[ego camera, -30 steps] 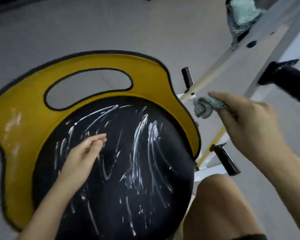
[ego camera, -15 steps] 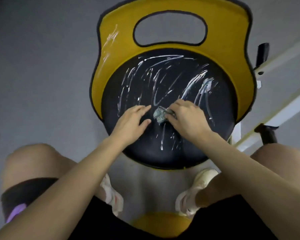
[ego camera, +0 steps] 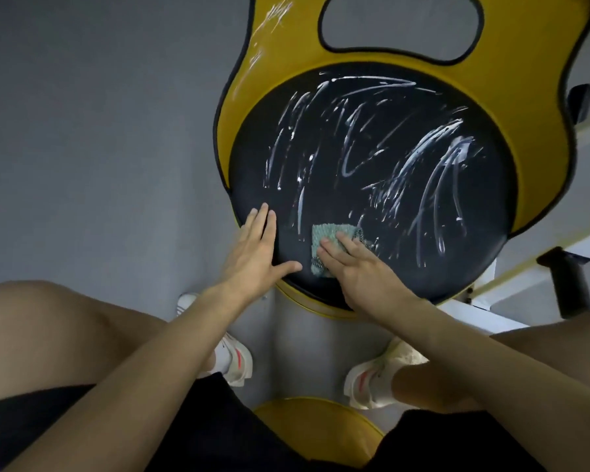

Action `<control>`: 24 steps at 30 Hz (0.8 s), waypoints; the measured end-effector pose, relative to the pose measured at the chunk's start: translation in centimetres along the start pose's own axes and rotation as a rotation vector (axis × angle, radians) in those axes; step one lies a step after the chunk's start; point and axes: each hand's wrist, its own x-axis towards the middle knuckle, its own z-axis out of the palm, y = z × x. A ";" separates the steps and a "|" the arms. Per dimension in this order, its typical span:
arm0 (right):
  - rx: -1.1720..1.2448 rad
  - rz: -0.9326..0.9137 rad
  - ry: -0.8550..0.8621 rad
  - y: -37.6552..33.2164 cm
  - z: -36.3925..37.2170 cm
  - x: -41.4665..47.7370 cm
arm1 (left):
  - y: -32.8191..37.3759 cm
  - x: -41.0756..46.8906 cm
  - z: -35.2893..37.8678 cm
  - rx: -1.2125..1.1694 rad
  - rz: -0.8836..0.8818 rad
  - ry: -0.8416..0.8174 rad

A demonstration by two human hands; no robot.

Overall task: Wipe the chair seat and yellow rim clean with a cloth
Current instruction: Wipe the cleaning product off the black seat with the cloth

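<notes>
Head view: a small, soft, nubbly green cloth (ego camera: pixel 334 245) is pressed flat under the extended fingers of the right hand (ego camera: pixel 361 267) near the front edge of the round black seat (ego camera: pixel 372 185), not clamped. The left hand (ego camera: pixel 256 253) is laid open at the seat's front-left edge. White streaks (ego camera: pixel 423 155) are noted across the smooth seat and on the yellow rim (ego camera: pixel 263 39); the cloth is judged light, limp, best held bunched.
</notes>
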 end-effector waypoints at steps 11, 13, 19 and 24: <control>0.016 0.006 -0.016 -1.8 1.1 1.8 | -2.5 2.1 -0.7 -0.012 0.055 -0.030; -0.007 -0.013 -0.012 -1.6 0.6 3.4 | -2.9 2.1 -0.6 -0.018 0.075 -0.027; 0.047 0.098 -0.039 -2.0 -1.1 8.6 | -3.9 2.4 -0.3 -0.055 0.086 0.009; 0.005 0.084 -0.048 -2.8 0.1 4.0 | -3.9 2.9 -0.7 -0.063 0.071 -0.026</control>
